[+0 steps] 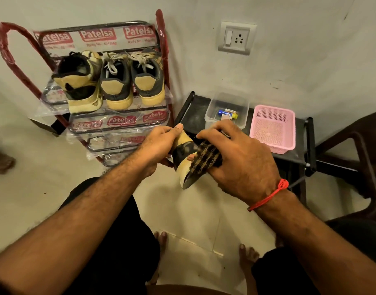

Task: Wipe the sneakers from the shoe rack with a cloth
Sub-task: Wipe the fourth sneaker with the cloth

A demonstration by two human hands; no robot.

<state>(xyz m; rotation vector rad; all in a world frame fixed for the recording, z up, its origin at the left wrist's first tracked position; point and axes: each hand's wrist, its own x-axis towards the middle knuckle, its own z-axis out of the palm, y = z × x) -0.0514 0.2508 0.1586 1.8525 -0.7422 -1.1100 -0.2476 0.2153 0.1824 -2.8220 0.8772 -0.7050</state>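
My left hand (161, 141) grips a tan and black sneaker (183, 154) in the air, thumb on its upper edge. My right hand (240, 158) presses a dark checked cloth (207, 157) against the sneaker's side, fingers curled over the cloth. Much of the shoe is hidden under my hands. Three more tan and dark sneakers (116, 81) stand heel-out on an upper shelf of the red shoe rack (163, 67), which is wrapped in printed plastic.
A low black stand (191, 116) to the right holds a clear tub (227, 109) with batteries and a pink basket (272, 128). A dark chair (357, 150) is at far right. A wall socket (236, 38) sits above. My bare feet rest on the tiled floor.
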